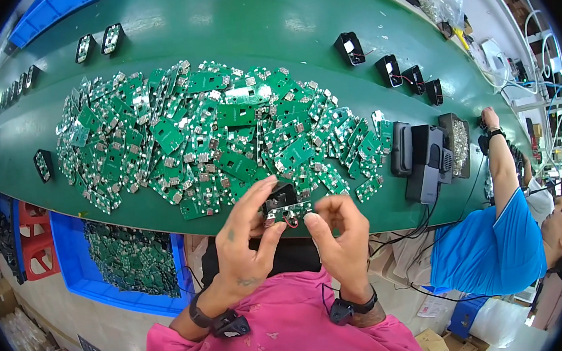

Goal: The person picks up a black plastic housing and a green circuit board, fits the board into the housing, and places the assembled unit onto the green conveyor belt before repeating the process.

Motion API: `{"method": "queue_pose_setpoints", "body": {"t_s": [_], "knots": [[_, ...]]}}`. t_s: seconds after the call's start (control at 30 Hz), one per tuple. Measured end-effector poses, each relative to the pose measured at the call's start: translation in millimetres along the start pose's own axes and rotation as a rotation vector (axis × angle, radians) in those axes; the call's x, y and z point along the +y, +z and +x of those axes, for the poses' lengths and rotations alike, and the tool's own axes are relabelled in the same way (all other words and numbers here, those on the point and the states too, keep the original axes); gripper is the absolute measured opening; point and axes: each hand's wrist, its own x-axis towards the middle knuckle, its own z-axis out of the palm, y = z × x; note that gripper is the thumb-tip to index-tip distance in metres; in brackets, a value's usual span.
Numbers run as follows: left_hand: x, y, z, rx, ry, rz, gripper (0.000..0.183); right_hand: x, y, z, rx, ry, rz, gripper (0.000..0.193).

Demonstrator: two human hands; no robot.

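My left hand (244, 229) is closed around a small black plastic housing (284, 194), held above the table's near edge. A narrow green circuit board (292, 210) lies across the near side of the housing, with a thin red wire (290, 223) looping below it. My right hand (341, 237) has its fingers curled and its thumb at the board's right end. How firmly the right fingertips grip the board is hard to see. Just beyond both hands spreads a big pile of loose green circuit boards (236, 116).
Black housings (389, 71) with wires stand at the back right; others with boards (112, 39) are at the far left. Right of the pile are a black device (426, 169) and a parts tray (446, 119). A blue bin (75, 267) sits below left. A co-worker (494, 244) works at right.
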Motion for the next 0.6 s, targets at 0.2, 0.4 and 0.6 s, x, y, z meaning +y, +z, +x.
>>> {"method": "queue_pose_setpoints", "body": {"t_s": [0.2,0.4,0.6], "knots": [[8.1,-7.2,14.6,-0.269,-0.167,-0.145,0.066,13.9,-8.4,-3.8,0.033,0.077,0.382,0.01],[9.7,-4.2,13.3,-0.232,-0.15,-0.168,0.069,15.8,-1.6,-10.0,0.04,-0.212,0.347,0.009],[-0.3,-11.2,6.6,-0.237,-0.204,-0.133,0.067,12.5,-2.6,-6.4,0.013,-0.125,0.294,0.007]]}}
